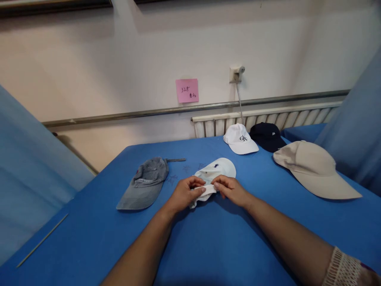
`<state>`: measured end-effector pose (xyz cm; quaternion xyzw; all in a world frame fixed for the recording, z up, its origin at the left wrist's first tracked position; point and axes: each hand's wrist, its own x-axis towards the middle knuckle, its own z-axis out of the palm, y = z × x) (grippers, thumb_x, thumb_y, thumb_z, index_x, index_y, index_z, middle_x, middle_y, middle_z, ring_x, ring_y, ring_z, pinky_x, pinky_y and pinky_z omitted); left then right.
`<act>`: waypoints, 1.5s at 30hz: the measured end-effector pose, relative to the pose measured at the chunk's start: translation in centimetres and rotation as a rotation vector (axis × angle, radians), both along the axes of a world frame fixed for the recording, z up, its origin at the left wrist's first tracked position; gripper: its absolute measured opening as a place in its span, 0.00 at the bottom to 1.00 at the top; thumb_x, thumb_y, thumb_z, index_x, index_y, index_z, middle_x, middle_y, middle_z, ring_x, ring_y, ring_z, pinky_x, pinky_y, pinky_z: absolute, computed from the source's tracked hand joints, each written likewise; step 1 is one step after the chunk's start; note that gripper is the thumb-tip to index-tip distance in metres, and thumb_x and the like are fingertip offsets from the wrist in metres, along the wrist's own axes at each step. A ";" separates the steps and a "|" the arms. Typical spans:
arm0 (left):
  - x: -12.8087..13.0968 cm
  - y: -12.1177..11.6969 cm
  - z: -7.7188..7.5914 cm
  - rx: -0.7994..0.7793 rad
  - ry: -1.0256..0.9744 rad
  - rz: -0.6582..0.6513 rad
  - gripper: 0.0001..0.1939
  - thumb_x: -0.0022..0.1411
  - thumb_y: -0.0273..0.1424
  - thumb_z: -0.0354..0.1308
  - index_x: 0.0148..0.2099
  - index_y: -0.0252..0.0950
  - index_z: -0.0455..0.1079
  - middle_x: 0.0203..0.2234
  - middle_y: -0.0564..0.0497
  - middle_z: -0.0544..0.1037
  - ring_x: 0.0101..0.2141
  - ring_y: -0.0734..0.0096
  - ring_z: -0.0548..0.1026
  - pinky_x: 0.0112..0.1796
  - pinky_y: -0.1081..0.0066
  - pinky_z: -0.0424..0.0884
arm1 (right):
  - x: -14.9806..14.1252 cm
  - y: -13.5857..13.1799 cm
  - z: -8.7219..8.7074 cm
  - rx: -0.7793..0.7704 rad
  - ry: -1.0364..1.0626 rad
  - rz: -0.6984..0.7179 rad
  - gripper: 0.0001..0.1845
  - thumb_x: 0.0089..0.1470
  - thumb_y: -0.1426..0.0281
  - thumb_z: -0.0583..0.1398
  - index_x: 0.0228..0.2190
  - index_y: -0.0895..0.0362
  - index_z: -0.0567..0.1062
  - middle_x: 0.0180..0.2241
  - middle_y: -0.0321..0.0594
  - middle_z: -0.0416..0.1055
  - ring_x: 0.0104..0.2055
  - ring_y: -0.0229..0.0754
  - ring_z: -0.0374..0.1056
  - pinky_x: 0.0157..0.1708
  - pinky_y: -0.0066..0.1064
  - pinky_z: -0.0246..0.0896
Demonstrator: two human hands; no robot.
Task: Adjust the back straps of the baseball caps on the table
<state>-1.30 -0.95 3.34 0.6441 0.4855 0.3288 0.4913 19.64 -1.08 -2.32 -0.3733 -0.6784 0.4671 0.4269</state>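
A white baseball cap (225, 167) with a small dark logo lies on the blue-covered table, its brim pointing away to the right. Both hands are at its near end, on the white strap at the back. My left hand (187, 194) pinches the strap's left part between thumb and fingers. On the right part, my right hand (230, 189) grips the same strap with thumb and forefinger. The fingers cover some of the strap, so its fastening cannot be made out.
A grey cap (149, 180) with a loose strap lies left. At the back right sit a white lettered cap (240, 139) and a navy cap (266, 135); a beige cap (315, 167) lies right. A thin stick (42, 240) rests near the left edge. A radiator (276, 118) stands behind.
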 end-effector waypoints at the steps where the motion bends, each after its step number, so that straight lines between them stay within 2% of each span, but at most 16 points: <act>1: 0.0 0.0 0.0 0.020 0.011 -0.003 0.17 0.48 0.38 0.67 0.38 0.32 0.74 0.29 0.48 0.77 0.28 0.72 0.73 0.28 0.74 0.67 | 0.0 0.2 -0.1 -0.005 0.006 0.013 0.11 0.58 0.63 0.57 0.36 0.57 0.73 0.26 0.33 0.68 0.23 0.34 0.60 0.26 0.26 0.55; 4: 0.1 0.0 -0.3 0.092 0.041 -0.007 0.16 0.50 0.37 0.66 0.39 0.33 0.74 0.32 0.47 0.78 0.30 0.70 0.74 0.32 0.72 0.69 | 0.0 0.5 -0.4 0.010 -0.005 0.035 0.10 0.55 0.63 0.60 0.34 0.57 0.75 0.27 0.34 0.69 0.26 0.34 0.61 0.27 0.26 0.55; 7: 0.0 0.0 -0.6 0.202 0.120 -0.024 0.14 0.53 0.35 0.63 0.41 0.34 0.74 0.34 0.47 0.79 0.33 0.68 0.75 0.36 0.70 0.69 | 0.2 0.5 -0.3 0.069 -0.113 -0.001 0.08 0.53 0.65 0.63 0.32 0.57 0.74 0.23 0.31 0.66 0.23 0.33 0.57 0.24 0.25 0.52; 10: -0.1 -0.1 -0.6 0.314 0.272 -0.097 0.13 0.54 0.33 0.62 0.43 0.36 0.74 0.36 0.49 0.80 0.35 0.67 0.75 0.38 0.70 0.68 | 0.4 0.3 0.2 0.242 -0.278 -0.078 0.06 0.52 0.68 0.63 0.29 0.56 0.72 0.23 0.30 0.64 0.24 0.33 0.58 0.25 0.25 0.50; 14: -0.2 -0.3 -0.2 0.442 0.503 -0.181 0.09 0.56 0.32 0.60 0.40 0.37 0.74 0.34 0.51 0.79 0.36 0.67 0.74 0.36 0.71 0.66 | 0.7 0.0 1.0 0.459 -0.460 -0.156 0.03 0.54 0.72 0.61 0.30 0.56 0.70 0.29 0.33 0.67 0.29 0.36 0.62 0.30 0.27 0.52; 18: -0.2 -0.3 -0.1 0.593 0.623 -0.126 0.04 0.57 0.28 0.57 0.37 0.37 0.70 0.33 0.51 0.77 0.34 0.68 0.73 0.34 0.72 0.65 | 1.1 -0.2 1.6 0.559 -0.544 -0.125 0.05 0.55 0.70 0.62 0.35 0.55 0.70 0.35 0.36 0.68 0.34 0.38 0.65 0.33 0.28 0.54; 22: -0.2 -0.4 -0.5 0.773 0.635 -0.072 0.07 0.54 0.23 0.56 0.37 0.37 0.66 0.33 0.51 0.74 0.34 0.68 0.71 0.35 0.70 0.65 | 1.3 -0.2 2.1 0.654 -0.661 -0.125 0.07 0.54 0.70 0.63 0.34 0.54 0.69 0.36 0.38 0.68 0.39 0.43 0.65 0.38 0.33 0.55; 25: -0.1 -0.6 -0.7 0.898 0.623 -0.073 0.08 0.54 0.21 0.55 0.36 0.37 0.65 0.32 0.50 0.73 0.34 0.67 0.70 0.36 0.69 0.65 | 1.1 0.0 1.7 0.675 -0.684 -0.174 0.07 0.51 0.75 0.61 0.32 0.55 0.68 0.35 0.38 0.68 0.38 0.43 0.64 0.38 0.33 0.55; 27: 0.1 -0.7 -0.7 0.970 0.620 -0.079 0.07 0.55 0.21 0.54 0.35 0.37 0.63 0.31 0.50 0.72 0.34 0.66 0.70 0.36 0.68 0.66 | 0.8 0.2 1.2 0.649 -0.655 -0.265 0.08 0.49 0.78 0.59 0.31 0.55 0.66 0.33 0.38 0.66 0.34 0.41 0.63 0.33 0.31 0.54; 30: 0.4 -0.7 -0.8 1.056 0.605 -0.072 0.06 0.56 0.22 0.54 0.35 0.37 0.63 0.32 0.49 0.73 0.35 0.65 0.70 0.37 0.67 0.67 | 0.3 0.6 0.4 0.591 -0.600 -0.450 0.09 0.48 0.77 0.58 0.30 0.54 0.63 0.30 0.36 0.64 0.29 0.40 0.61 0.29 0.30 0.53; 32: 0.5 -0.5 -1.1 1.084 0.568 -0.063 0.07 0.56 0.21 0.55 0.36 0.37 0.62 0.35 0.48 0.73 0.38 0.64 0.71 0.39 0.65 0.68 | 0.1 0.7 0.1 0.562 -0.597 -0.504 0.08 0.48 0.77 0.57 0.30 0.54 0.62 0.31 0.36 0.64 0.28 0.40 0.60 0.28 0.30 0.53; 35: 0.2 -0.1 -1.6 1.055 0.509 -0.053 0.10 0.55 0.20 0.55 0.36 0.38 0.61 0.40 0.47 0.75 0.41 0.63 0.72 0.43 0.64 0.69 | 0.0 0.3 0.2 0.534 -0.620 -0.435 0.09 0.49 0.77 0.56 0.33 0.54 0.63 0.33 0.37 0.65 0.30 0.40 0.62 0.30 0.31 0.56; 37: -0.1 0.1 -2.0 1.007 0.500 -0.043 0.11 0.55 0.19 0.55 0.37 0.38 0.60 0.42 0.47 0.75 0.42 0.63 0.73 0.43 0.63 0.70 | 0.0 -0.2 0.9 0.535 -0.611 -0.352 0.11 0.51 0.75 0.58 0.38 0.55 0.64 0.38 0.40 0.66 0.34 0.41 0.65 0.33 0.32 0.59; 41: -0.1 0.1 -2.4 0.979 0.486 -0.034 0.11 0.56 0.17 0.53 0.38 0.38 0.60 0.41 0.47 0.75 0.43 0.64 0.73 0.44 0.63 0.70 | 0.2 -1.4 2.5 0.584 -0.553 -0.227 0.26 0.53 0.63 0.63 0.52 0.53 0.63 0.52 0.46 0.63 0.46 0.47 0.66 0.41 0.37 0.63; 43: 0.3 -0.2 -2.5 1.011 0.457 -0.043 0.10 0.57 0.17 0.51 0.38 0.38 0.60 0.41 0.47 0.74 0.43 0.65 0.73 0.45 0.63 0.70 | 0.1 -1.8 2.9 0.596 -0.505 -0.174 0.26 0.54 0.61 0.63 0.53 0.52 0.64 0.52 0.46 0.65 0.47 0.47 0.67 0.43 0.37 0.63; 45: 0.7 -0.6 -2.6 1.030 0.431 -0.064 0.09 0.59 0.18 0.51 0.38 0.38 0.61 0.41 0.46 0.74 0.44 0.65 0.72 0.46 0.63 0.69 | 0.0 -1.9 2.8 0.573 -0.443 -0.137 0.22 0.55 0.62 0.62 0.51 0.51 0.66 0.47 0.43 0.68 0.43 0.45 0.68 0.40 0.35 0.64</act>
